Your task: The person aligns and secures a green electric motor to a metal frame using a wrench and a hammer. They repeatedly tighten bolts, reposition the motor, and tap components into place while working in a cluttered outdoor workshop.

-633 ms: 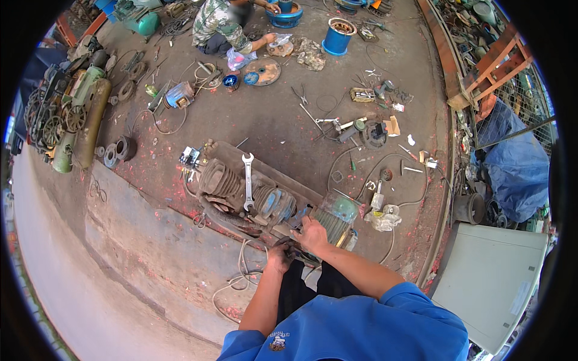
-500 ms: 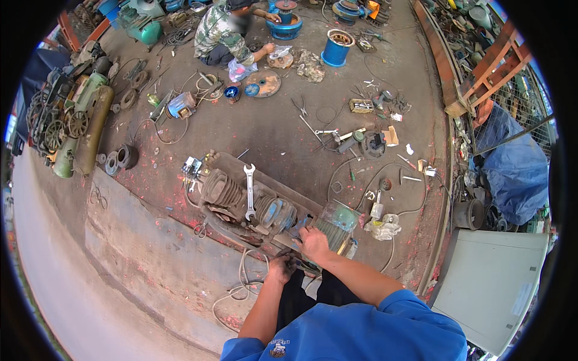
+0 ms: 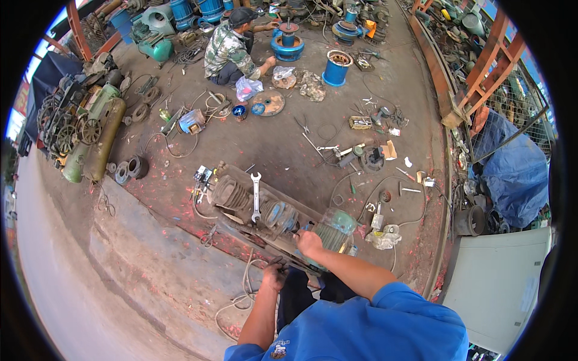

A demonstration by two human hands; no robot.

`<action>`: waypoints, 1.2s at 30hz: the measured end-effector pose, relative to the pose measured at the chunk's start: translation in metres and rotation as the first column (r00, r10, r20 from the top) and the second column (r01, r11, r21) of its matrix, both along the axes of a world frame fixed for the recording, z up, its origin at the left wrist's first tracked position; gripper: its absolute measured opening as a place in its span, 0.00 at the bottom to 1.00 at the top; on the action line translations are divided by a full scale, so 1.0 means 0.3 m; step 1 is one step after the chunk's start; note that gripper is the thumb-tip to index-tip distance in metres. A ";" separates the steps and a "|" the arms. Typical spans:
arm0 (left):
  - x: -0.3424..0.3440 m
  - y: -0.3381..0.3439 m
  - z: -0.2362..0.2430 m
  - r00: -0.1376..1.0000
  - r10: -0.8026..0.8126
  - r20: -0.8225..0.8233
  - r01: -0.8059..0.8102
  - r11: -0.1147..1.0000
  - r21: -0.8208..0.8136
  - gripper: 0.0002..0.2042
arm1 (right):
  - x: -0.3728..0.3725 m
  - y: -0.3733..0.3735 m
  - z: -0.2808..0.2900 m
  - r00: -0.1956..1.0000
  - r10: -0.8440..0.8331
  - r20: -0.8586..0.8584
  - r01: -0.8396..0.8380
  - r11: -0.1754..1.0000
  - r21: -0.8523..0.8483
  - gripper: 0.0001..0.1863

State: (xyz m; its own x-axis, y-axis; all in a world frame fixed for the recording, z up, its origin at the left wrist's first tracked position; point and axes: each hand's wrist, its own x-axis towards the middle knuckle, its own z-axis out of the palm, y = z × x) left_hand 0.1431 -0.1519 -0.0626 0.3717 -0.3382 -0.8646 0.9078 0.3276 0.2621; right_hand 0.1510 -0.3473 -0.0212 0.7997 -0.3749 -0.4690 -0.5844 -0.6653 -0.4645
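We have the machine (image 3: 281, 216) directly in front of our knees, its length running from upper left to lower right over the floor (image 3: 274, 141). Two ribbed cylinders make up its left and middle; a green finned motor (image 3: 331, 236) sits at its right end. A wrench (image 3: 256, 200) lies across the top between the cylinders, its open end pointing away from us.

Our hands are apart. The right hand (image 3: 309, 243) is on the machine, fingers curled, between the blue-smeared cylinder and the motor; we cannot tell whether it grips anything. The left hand (image 3: 276, 273), its fingers darkened, is by the near edge; its palm is hidden, so we cannot tell if it holds something.

To the left of the machine lie scissors (image 3: 208, 236), with a loose cord (image 3: 245, 295) nearer us. Beyond the motor, to the right, lies a hammer (image 3: 410, 190). Farther off, a co-worker (image 3: 232, 57) in camouflage crouches near a flat disc (image 3: 267, 103) and an upright blue drum (image 3: 336, 69).
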 end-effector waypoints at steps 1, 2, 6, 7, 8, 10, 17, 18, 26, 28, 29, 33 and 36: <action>-0.019 0.024 -0.010 0.999 0.032 0.011 -0.032 0.999 0.002 0.19 | 0.000 -0.002 -0.034 0.998 -0.056 -0.026 0.057 0.998 0.042 0.21; -0.030 0.056 -0.031 0.998 0.061 0.025 -0.059 0.995 -0.081 0.19 | 0.008 -0.008 -0.065 0.997 -0.078 -0.028 0.080 0.994 0.074 0.22; -0.114 0.102 0.063 0.985 0.172 0.013 -0.169 0.978 -0.125 0.21 | -0.011 -0.016 -0.084 0.993 -0.115 -0.032 0.118 0.985 0.125 0.23; -0.132 0.091 0.112 0.980 0.199 0.002 -0.199 0.978 -0.068 0.22 | -0.025 -0.024 -0.078 0.993 -0.114 -0.028 0.116 0.987 0.114 0.24; -0.155 0.099 0.135 0.980 0.200 -0.001 -0.200 0.976 -0.082 0.23 | -0.034 -0.037 -0.083 0.996 -0.087 -0.033 0.090 0.989 0.118 0.24; -0.199 0.098 0.177 0.979 0.201 0.038 -0.198 0.979 -0.056 0.23 | -0.062 -0.066 -0.092 0.997 -0.074 -0.023 0.076 0.990 0.119 0.24; -0.361 0.102 0.189 0.967 0.227 0.118 -0.227 0.974 -0.011 0.26 | -0.274 -0.152 0.006 0.999 0.023 0.028 -0.028 0.981 0.192 0.24; -0.375 0.088 0.191 0.966 0.222 0.129 -0.221 0.975 -0.022 0.25 | -0.316 -0.176 0.010 0.999 -0.017 0.052 0.005 0.975 0.224 0.24; -0.410 -0.044 0.126 0.954 0.253 0.159 -0.236 0.964 -0.121 0.20 | -0.563 -0.426 0.151 0.984 -0.165 0.070 0.132 0.931 0.341 0.24; -0.405 -0.170 0.207 0.964 0.203 0.172 -0.195 0.979 -0.063 0.20 | -0.629 -0.509 0.075 0.965 -0.213 0.156 0.167 0.949 0.267 0.22; -0.405 -0.212 0.262 0.965 0.195 0.178 -0.194 0.981 -0.023 0.20 | -0.662 -0.524 0.074 0.960 -0.222 0.173 0.170 0.946 0.275 0.21; -0.388 -0.353 0.501 0.949 0.101 0.298 -0.099 0.995 -0.022 0.19 | -0.742 -0.602 0.057 0.930 -0.325 0.169 0.240 0.888 0.392 0.18; -0.351 -0.398 0.586 0.922 0.135 0.362 -0.106 0.989 -0.100 0.14 | -0.770 -0.626 0.074 0.901 -0.404 0.160 0.276 0.816 0.508 0.17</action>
